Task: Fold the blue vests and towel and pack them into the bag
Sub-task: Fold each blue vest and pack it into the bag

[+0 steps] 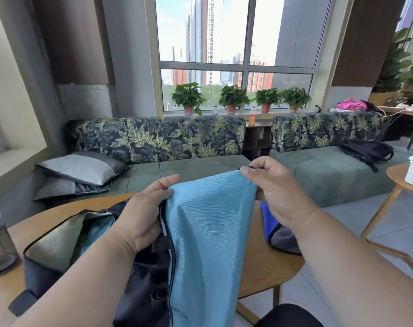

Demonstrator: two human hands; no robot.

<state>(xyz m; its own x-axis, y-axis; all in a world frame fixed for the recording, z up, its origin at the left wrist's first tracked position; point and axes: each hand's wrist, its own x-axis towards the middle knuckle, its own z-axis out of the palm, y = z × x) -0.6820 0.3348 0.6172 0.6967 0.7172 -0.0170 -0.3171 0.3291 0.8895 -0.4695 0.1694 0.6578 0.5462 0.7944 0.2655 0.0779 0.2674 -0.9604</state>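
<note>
Two hands hold one light blue cloth [207, 232] by its top edge, above the near side of the round wooden worktop [266, 263]. Whether this cloth is the towel or one of the vests cannot be told from the head view. Left hand [141, 208]: fingers curled round the left top corner, thumb extended over the fabric. Right hand [271, 187]: fingers pinching the right top corner, held slightly higher and further out than the left. The top edge runs roughly left to right between the two hands; the long axis of the cloth hangs downward from that edge toward the person, and its lower end leaves the frame. A dark bag [66, 246] lies open on the worktop directly beneath and to the left of the left hand, its grey lining showing with some blue-green fabric inside. A darker blue garment [270, 220] lies on the worktop just beside the right wrist, partly hidden. Assessment: folding of this item appears to be in hand and packing not yet done. The left hand is the nearer to the bag opening, so any transfer would run leftward and down. Risk noted: the hanging length could snag on the bag rim.
</note>
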